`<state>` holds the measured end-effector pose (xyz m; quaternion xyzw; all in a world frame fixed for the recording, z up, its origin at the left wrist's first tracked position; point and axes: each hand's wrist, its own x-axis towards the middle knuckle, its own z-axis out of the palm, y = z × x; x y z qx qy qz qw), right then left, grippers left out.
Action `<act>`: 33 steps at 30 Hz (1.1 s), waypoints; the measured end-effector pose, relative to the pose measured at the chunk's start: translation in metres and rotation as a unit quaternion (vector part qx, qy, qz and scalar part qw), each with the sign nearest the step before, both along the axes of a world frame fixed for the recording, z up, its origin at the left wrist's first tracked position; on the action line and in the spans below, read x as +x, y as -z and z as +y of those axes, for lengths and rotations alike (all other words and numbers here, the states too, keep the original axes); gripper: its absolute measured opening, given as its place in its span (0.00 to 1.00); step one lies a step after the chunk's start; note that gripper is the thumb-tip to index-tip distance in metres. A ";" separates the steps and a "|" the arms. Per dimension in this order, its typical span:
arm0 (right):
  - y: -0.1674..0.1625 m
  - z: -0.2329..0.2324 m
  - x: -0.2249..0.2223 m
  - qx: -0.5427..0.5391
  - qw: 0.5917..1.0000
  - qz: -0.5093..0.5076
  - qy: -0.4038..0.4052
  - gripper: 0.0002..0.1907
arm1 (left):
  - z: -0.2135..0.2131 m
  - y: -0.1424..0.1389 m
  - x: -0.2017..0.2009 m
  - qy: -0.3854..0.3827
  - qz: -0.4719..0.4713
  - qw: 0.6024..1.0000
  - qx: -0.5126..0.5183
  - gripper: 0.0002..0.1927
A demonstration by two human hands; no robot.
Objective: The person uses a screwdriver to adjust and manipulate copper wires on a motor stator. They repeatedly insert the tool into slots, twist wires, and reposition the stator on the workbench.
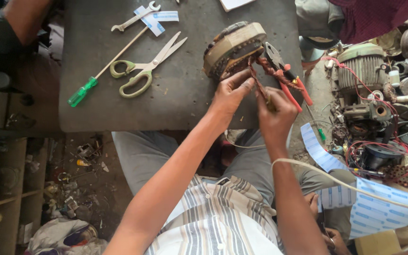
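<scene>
A person in a striped shirt (213, 217) works at a dark grey surface (175, 94) in a cluttered repair workshop, both bare hands meeting at a motor stator (233, 47) that lies near the surface's right front edge. The left hand (230, 94) has its fingers (242, 84) pinched closed on the coppery winding wires (256, 78) trailing from the stator's near side; the right hand (275, 111) is curled shut around the same strand of wires just beside it. Red-handled pliers (286, 78) lie against the stator's right side, their jaws touching the windings, handles pointing off the surface's edge.

Well apart to the left on the surface lie scissors with pale green handles (142, 71), a screwdriver with a green handle (83, 89) and long shaft, and a spanner (135, 16) resting by a strip of white and blue paper (157, 19). Another person's arm (24, 19) shows at the upper left corner.

To the right, the floor is crowded with electric motors (360, 66), red wiring (378, 151) and loose metal parts, with sheets of blue-lined labels (374, 208) near the person's knee. A pale cable (345, 184) crosses the right forearm. Below the surface at left, scraps and litter (76, 189) cover the dirty floor beside a metal frame (5, 189)
</scene>
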<state>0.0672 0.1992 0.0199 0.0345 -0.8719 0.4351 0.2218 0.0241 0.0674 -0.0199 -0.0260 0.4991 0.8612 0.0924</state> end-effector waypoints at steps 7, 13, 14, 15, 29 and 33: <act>0.013 -0.030 0.018 -0.036 0.996 0.075 0.040 0.09 | 0.009 -0.004 -0.001 -0.037 -0.016 0.999 0.012 0.17; -0.003 -0.024 0.016 0.119 0.985 0.119 0.028 0.10 | 0.014 0.006 -0.007 -0.055 -0.041 0.998 0.009 0.14; -0.007 -0.021 0.015 0.151 0.981 0.119 0.036 0.10 | 0.016 0.008 -0.009 -0.048 -0.055 0.997 0.021 0.13; -0.010 -0.019 0.012 0.169 0.976 0.125 0.048 0.10 | 0.018 0.010 -0.012 -0.050 -0.062 0.996 0.034 0.12; 0.005 0.006 0.000 -0.367 0.906 -0.211 -0.024 0.09 | 0.004 0.008 -0.002 0.013 -0.041 0.987 0.152 0.18; 0.022 -0.011 0.009 -0.359 0.920 -0.151 0.034 0.09 | 0.012 0.006 -0.006 -0.019 -0.044 0.990 0.129 0.17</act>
